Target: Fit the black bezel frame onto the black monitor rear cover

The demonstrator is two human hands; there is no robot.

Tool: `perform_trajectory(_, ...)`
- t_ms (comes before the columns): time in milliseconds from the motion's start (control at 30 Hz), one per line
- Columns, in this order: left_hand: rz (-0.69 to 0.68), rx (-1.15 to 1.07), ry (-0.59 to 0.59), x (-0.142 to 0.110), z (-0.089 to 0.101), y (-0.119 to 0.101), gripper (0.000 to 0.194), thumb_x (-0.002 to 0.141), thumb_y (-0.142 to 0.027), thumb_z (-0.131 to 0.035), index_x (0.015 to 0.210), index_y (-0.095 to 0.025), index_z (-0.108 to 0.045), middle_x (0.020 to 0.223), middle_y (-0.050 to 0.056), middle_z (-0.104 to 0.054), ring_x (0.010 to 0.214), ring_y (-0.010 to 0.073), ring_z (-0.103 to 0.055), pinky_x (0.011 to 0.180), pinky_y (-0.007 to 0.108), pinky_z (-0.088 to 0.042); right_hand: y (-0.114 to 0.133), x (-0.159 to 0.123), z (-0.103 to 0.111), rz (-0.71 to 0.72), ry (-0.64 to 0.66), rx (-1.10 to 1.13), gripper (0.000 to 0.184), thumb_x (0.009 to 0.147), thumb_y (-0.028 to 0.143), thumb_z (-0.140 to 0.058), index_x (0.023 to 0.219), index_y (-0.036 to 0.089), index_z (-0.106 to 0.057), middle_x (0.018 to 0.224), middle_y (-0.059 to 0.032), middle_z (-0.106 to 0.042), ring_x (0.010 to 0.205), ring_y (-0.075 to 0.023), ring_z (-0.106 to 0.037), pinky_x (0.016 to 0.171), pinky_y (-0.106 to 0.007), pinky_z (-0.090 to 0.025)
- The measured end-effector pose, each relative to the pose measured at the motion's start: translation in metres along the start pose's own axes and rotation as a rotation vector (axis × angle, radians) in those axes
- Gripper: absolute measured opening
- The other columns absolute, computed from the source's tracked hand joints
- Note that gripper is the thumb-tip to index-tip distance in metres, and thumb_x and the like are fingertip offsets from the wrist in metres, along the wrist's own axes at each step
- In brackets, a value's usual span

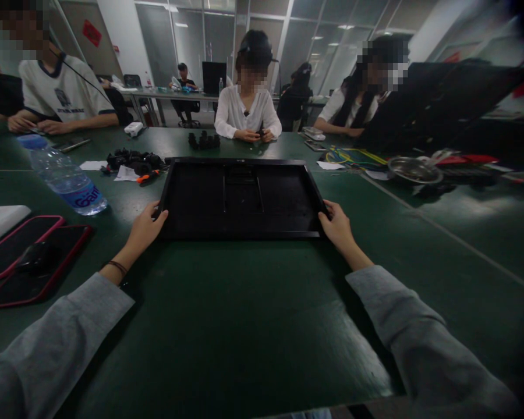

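Note:
A black monitor housing [196, 201], a shallow rectangular frame with a raised rim, lies in front of me on the green table. Its hollow inside faces up, and a bracket-like rectangle [243, 189] shows near the middle. My left hand [151, 220] grips the left side, thumb over the rim. At the opposite edge, my right hand [335, 222] holds the right side the same way. The fingers under or behind the rim are partly hidden on both sides. Whether the housing rests fully on the table or is slightly raised, I cannot tell.
A water bottle [65, 177] leans in view at the left, near phones in red cases [65, 262]. Black parts [133, 160] lie beyond the housing. Cables [353, 156] and a metal bowl [414, 169] are at right. Several people sit around, one opposite [247, 113].

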State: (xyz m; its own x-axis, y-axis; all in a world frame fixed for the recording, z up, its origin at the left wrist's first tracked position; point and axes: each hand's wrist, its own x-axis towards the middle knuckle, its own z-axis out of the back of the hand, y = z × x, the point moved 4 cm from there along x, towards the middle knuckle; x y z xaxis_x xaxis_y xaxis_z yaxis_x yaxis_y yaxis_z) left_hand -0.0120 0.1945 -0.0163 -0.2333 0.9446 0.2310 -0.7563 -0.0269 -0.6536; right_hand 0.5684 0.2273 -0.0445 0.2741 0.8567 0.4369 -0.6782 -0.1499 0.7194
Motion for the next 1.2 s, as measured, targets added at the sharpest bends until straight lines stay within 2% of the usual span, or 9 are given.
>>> perform_trajectory(167,0.000,-0.013,-0.007,0.0020,-0.0015,0.0037,0.057,0.095,-0.043,-0.056,0.145,-0.016,-0.055,0.131,0.018,-0.069,0.124,0.0320,-0.065,0.107,0.048,-0.049,0.0019,0.0002,-0.0002,0.013,-0.005,0.007,0.054,0.083,0.036,-0.062,0.133,0.018,-0.060,0.117,-0.0151,-0.072,0.110,-0.0312,-0.070,0.104,-0.054,-0.053)
perform_trajectory(533,0.027,-0.006,-0.010,-0.0001,0.0005,0.0004,0.056,0.094,-0.043,-0.056,0.144,-0.016,-0.056,0.129,0.018,-0.070,0.126,0.0334,-0.064,0.110,0.049,-0.047,0.0029,-0.0004,0.0009,-0.007,-0.016,-0.009,0.054,0.082,0.033,-0.061,0.134,0.017,-0.061,0.114,-0.0153,-0.073,0.107,-0.0319,-0.071,0.103,-0.055,-0.053)
perform_trajectory(867,0.021,-0.047,0.017,0.0011,-0.0005,0.0018,0.060,0.095,-0.043,-0.057,0.148,-0.016,-0.053,0.134,0.020,-0.067,0.123,0.0320,-0.066,0.103,0.047,-0.053,0.0001,0.0001,0.0002,0.000,-0.005,0.013,0.054,0.081,0.034,-0.063,0.133,0.020,-0.061,0.116,-0.0139,-0.073,0.109,-0.0313,-0.070,0.104,-0.055,-0.053)
perform_trajectory(1200,0.014,-0.024,0.008,0.0021,-0.0020,0.0050,0.058,0.095,-0.042,-0.058,0.147,-0.017,-0.054,0.132,0.017,-0.069,0.123,0.0313,-0.065,0.105,0.047,-0.052,0.0030,0.0005,0.0000,0.020,-0.020,-0.017,0.054,0.081,0.030,-0.058,0.134,0.015,-0.061,0.115,-0.0161,-0.073,0.108,-0.0311,-0.071,0.103,-0.053,-0.053)
